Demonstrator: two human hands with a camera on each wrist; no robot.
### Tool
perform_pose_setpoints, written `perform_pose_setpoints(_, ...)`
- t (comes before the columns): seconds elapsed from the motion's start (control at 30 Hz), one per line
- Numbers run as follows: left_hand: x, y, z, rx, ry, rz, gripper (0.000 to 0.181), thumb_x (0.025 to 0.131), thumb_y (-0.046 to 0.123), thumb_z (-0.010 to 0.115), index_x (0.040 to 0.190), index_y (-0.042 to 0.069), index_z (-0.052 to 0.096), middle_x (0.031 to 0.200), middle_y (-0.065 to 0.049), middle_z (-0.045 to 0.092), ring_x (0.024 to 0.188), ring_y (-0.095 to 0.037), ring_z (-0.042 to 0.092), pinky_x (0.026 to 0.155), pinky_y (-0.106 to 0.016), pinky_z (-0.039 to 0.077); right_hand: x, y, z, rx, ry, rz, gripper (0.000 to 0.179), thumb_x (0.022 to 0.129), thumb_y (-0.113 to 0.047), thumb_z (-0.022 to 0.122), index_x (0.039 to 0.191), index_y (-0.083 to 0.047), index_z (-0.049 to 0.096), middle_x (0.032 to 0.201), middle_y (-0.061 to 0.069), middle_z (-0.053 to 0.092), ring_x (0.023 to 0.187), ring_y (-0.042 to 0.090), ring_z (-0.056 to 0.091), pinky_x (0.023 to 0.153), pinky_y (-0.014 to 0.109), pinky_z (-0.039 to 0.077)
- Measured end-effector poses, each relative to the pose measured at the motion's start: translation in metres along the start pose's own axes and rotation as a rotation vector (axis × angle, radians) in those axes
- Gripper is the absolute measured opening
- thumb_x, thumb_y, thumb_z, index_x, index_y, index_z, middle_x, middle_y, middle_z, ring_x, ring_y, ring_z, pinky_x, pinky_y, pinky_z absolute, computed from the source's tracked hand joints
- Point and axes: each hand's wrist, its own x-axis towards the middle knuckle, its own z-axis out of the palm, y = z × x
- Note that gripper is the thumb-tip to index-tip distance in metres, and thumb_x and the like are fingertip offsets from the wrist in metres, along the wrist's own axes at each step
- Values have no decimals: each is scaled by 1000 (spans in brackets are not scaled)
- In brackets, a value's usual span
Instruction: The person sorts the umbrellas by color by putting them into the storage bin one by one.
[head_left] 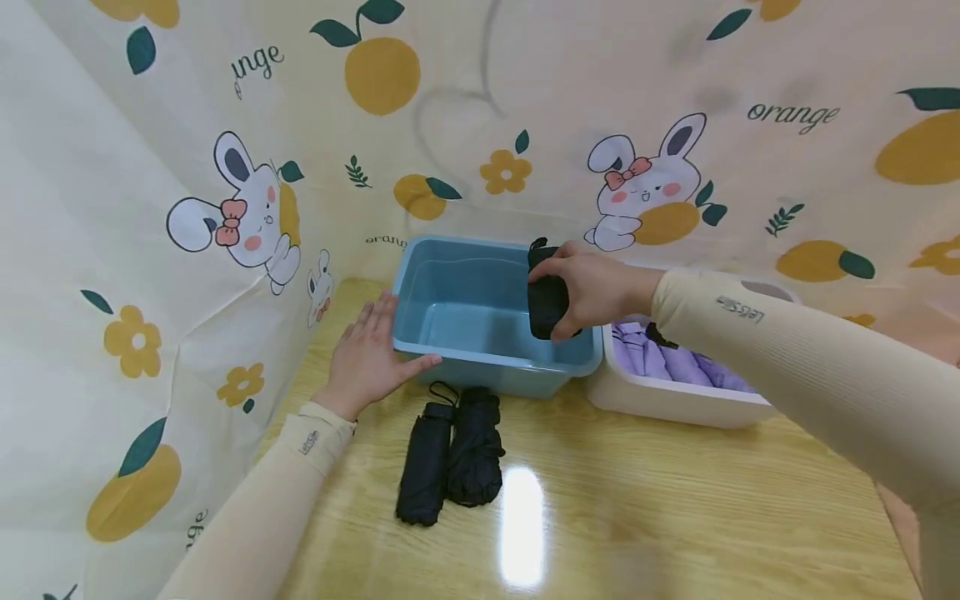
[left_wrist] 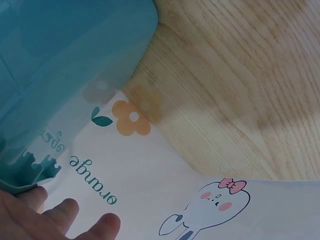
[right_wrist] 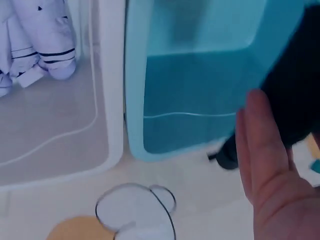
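My right hand [head_left: 596, 287] grips a black folded umbrella [head_left: 547, 307] above the right part of the blue bin [head_left: 480, 367]. The right wrist view shows the umbrella [right_wrist: 300, 80] dark and blurred, with straight fingers along its side. At the bin's left end, my left hand [head_left: 366, 358] touches the rim with spread fingers, its thumb over the front corner. Two more black folded umbrellas lie side by side on the table before the bin: a slim one [head_left: 424, 467] with a wrist loop and a thicker, crumpled one [head_left: 476, 450].
Right of the blue bin stands a white bin [head_left: 675, 404] holding several purple folded umbrellas [head_left: 682, 362], partly hidden by my right forearm. A patterned cloth [head_left: 540, 100] hangs behind and to the left of the wooden table [head_left: 660, 500].
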Motion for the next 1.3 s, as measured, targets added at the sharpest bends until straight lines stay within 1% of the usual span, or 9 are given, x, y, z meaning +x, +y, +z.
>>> perform_pose_setpoints(0.17, 5, 1, 0, 2, 12, 1, 128, 71, 94, 45, 161, 8, 12, 166, -9, 14, 148, -37, 18, 112, -60, 25, 35, 10, 15, -34, -143, 5, 79, 71, -30, 89, 139, -11, 55, 129, 21, 43, 106, 32, 47, 81, 44, 50)
perform_pose_setpoints(0.33, 7, 4, 0, -4, 19, 8, 127, 71, 94, 46, 161, 9, 15, 165, -9, 15, 148, -36, 19, 111, -60, 26, 57, 17, 33, -85, -256, 35, 82, 73, -32, 86, 143, -7, 51, 129, 21, 46, 109, 31, 44, 85, 44, 47)
perform_pose_setpoints(0.5, 8, 4, 1, 7, 29, 14, 125, 73, 92, 48, 160, 8, 16, 165, -8, 15, 148, -36, 19, 111, -60, 27, 74, 22, 50, -107, -310, 79, 82, 73, -31, 85, 144, -6, 51, 129, 20, 45, 108, 30, 45, 88, 43, 47)
perform_pose_setpoints(0.73, 4, 1, 0, 15, 29, 4, 123, 74, 88, 52, 160, 8, 16, 165, -8, 15, 149, -36, 18, 111, -59, 28, 96, 24, 68, -165, -404, 111, 83, 75, -31, 83, 145, -5, 48, 128, 19, 43, 109, 29, 44, 86, 39, 47)
perform_pose_setpoints(0.8, 3, 0, -1, 12, 34, 7, 123, 75, 87, 54, 160, 7, 17, 165, -9, 16, 148, -36, 19, 110, -60, 29, 102, 24, 71, -169, -426, 131, 84, 75, -30, 84, 146, -5, 46, 132, 20, 41, 113, 30, 43, 86, 40, 48)
perform_pose_setpoints(0.9, 2, -1, 0, 18, 33, 9, 123, 75, 87, 53, 160, 6, 17, 165, -10, 16, 148, -37, 20, 110, -60, 29, 109, 25, 75, -178, -458, 150, 85, 76, -30, 84, 147, -7, 45, 141, 24, 37, 124, 34, 39, 92, 44, 47)
perform_pose_setpoints(1.0, 2, -3, 1, 23, 25, 5, 123, 75, 88, 52, 160, 7, 16, 165, -9, 15, 148, -37, 19, 111, -60, 29, 116, 28, 81, -211, -499, 147, 85, 77, -31, 84, 149, -8, 44, 144, 25, 35, 130, 37, 36, 96, 47, 45)
perform_pose_setpoints(1.13, 3, -4, 2, 23, 22, 7, 123, 74, 89, 51, 160, 8, 16, 165, -9, 15, 148, -37, 19, 111, -60, 28, 125, 36, 92, -261, -545, 123, 79, 78, -35, 83, 145, -11, 49, 132, 20, 43, 121, 33, 40, 93, 46, 46)
perform_pose_setpoints(1.3, 4, -4, 1, 17, 36, 19, 122, 74, 88, 53, 160, 8, 18, 165, -10, 18, 148, -38, 20, 110, -61, 29, 132, 41, 98, -301, -564, 105, 65, 78, -34, 84, 134, -15, 57, 120, 13, 47, 112, 29, 41, 87, 44, 47)
